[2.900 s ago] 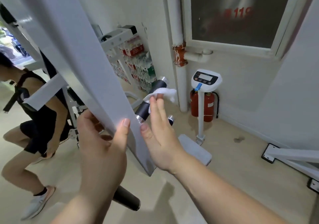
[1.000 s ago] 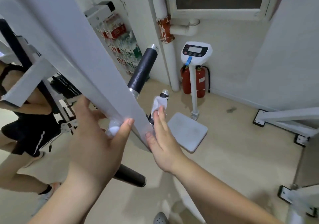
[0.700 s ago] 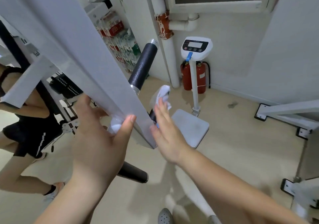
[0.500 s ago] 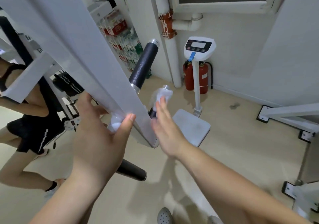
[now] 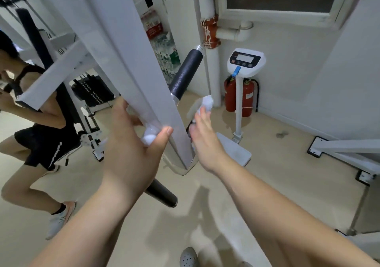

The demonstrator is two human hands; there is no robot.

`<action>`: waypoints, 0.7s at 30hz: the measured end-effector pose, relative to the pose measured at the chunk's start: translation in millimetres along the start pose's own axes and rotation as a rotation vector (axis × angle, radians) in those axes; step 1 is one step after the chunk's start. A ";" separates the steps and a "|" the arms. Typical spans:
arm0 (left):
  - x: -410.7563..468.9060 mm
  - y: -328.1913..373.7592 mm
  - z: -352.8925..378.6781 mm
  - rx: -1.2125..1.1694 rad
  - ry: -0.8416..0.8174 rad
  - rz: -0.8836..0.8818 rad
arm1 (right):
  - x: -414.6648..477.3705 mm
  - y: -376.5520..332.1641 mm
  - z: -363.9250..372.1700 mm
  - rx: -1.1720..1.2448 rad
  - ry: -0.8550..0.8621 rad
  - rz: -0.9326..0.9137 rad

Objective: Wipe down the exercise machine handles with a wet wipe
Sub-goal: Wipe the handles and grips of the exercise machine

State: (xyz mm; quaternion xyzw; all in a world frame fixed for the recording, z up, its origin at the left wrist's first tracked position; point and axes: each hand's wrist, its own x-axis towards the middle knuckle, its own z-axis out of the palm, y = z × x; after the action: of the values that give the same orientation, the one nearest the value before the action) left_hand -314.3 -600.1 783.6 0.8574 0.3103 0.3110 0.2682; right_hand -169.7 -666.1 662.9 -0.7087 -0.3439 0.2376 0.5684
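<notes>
A white machine arm (image 5: 131, 65) slants down across the middle of the view. My left hand (image 5: 133, 149) grips its lower end with a crumpled white wipe (image 5: 151, 136) pressed under the thumb. A long black handle (image 5: 186, 75) sticks up and right from the arm. My right hand (image 5: 205, 141) is wrapped around a second, lower handle with a white wet wipe (image 5: 205, 104) bunched at the fingertips; that handle is almost wholly hidden. Another black handle (image 5: 162, 194) pokes out below my left wrist.
A white standing scale (image 5: 238, 102) and a red fire extinguisher (image 5: 233, 98) stand by the wall pipe (image 5: 209, 46). A person in black shorts (image 5: 41, 131) lunges at left. White frame feet (image 5: 339, 149) lie at right. Bottled water is stacked behind the arm.
My right hand with the wipe has slid from the long upper handle down to the shorter lower one and keeps rubbing along it. My left hand stays on the arm.
</notes>
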 end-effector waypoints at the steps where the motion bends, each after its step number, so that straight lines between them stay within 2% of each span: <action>1: -0.2 0.5 0.6 -0.015 -0.001 -0.002 | 12.2 -6.1 -7.1 0.011 0.035 0.042; 5: -3.1 -0.6 -1.9 -0.084 -0.019 0.002 | 8.2 -11.3 -10.0 -0.075 0.102 0.051; 12: -0.3 -16.2 -9.7 -0.288 -0.155 0.067 | -66.4 -0.2 8.9 -0.181 0.282 0.041; 14: -6.0 -20.8 -14.3 -0.358 -0.219 0.079 | -92.1 -5.8 14.4 -0.243 0.341 0.074; 16: -19.0 -31.1 -21.5 -0.386 -0.214 0.101 | -120.8 -14.8 22.3 -0.290 0.420 0.126; 18: -36.0 -46.8 -31.2 -0.402 -0.134 0.184 | -151.2 -25.1 35.6 -0.352 0.511 0.115; 21: -65.2 -64.0 -40.0 -0.481 -0.114 0.555 | -199.4 -40.9 61.0 -0.351 0.642 0.181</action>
State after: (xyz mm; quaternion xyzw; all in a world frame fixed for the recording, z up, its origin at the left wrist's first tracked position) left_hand -405.7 -592.6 744.4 0.8372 -0.0313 0.3878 0.3843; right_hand -352.7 -773.2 677.0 -0.8612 -0.1198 -0.0101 0.4938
